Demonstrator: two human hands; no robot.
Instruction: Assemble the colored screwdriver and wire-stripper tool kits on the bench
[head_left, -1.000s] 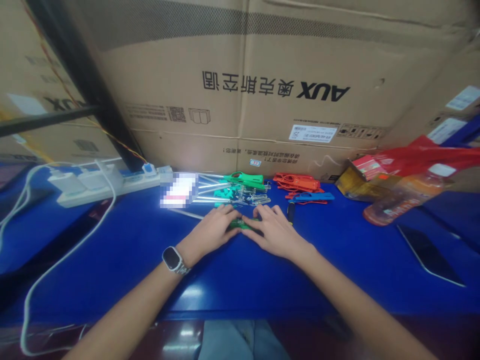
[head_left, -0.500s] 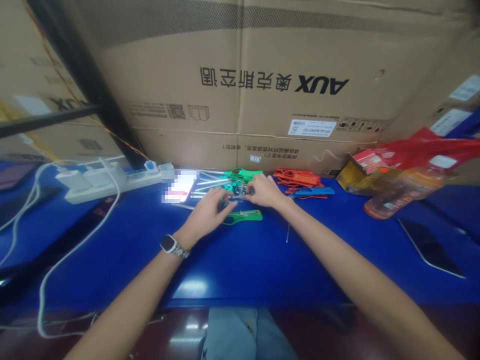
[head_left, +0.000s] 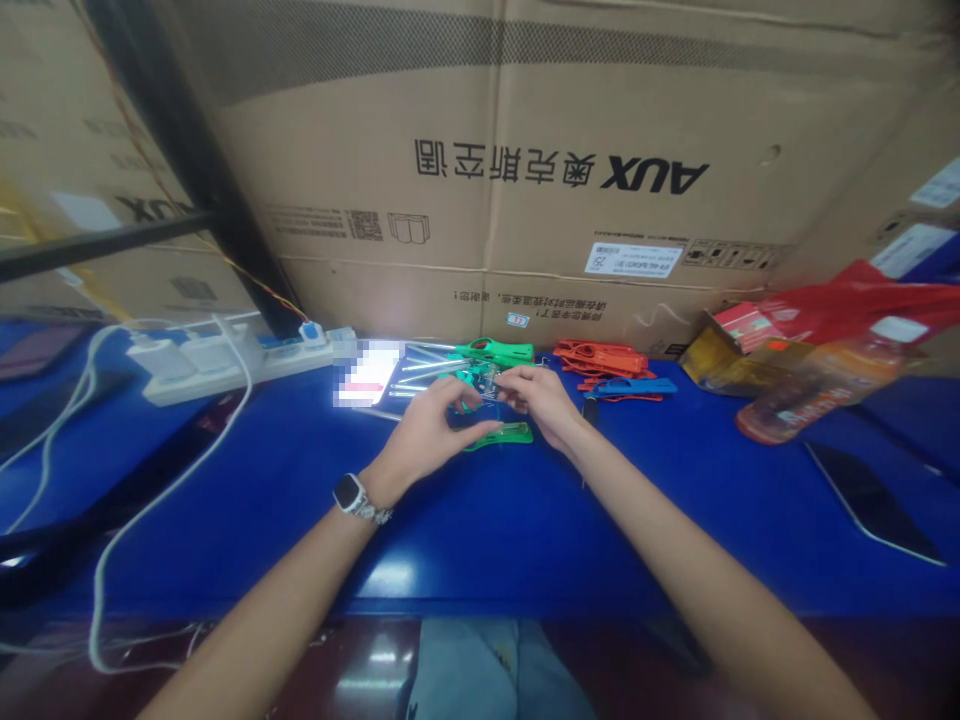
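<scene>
In the head view, the near green casing (head_left: 514, 434) lies on the blue table (head_left: 480, 540), its hollow side seemingly up. The left hand (head_left: 431, 430) arches over its left end, thumb and fingers apart; whether the thumb touches the casing is unclear. The right hand (head_left: 546, 405) reaches to the small parts (head_left: 491, 380) just beyond, thumb and forefinger close together; blur hides whether they pinch anything. Metal rods (head_left: 431, 365) lie to the far left, a far green casing (head_left: 502, 352) behind, red casings (head_left: 600, 358) to the right.

For good handling, I judge, the left fingers should steady the casing flat while the right picks one part by its edge, clear of the tangle, keeping loose pieces from being swept aside.
</scene>
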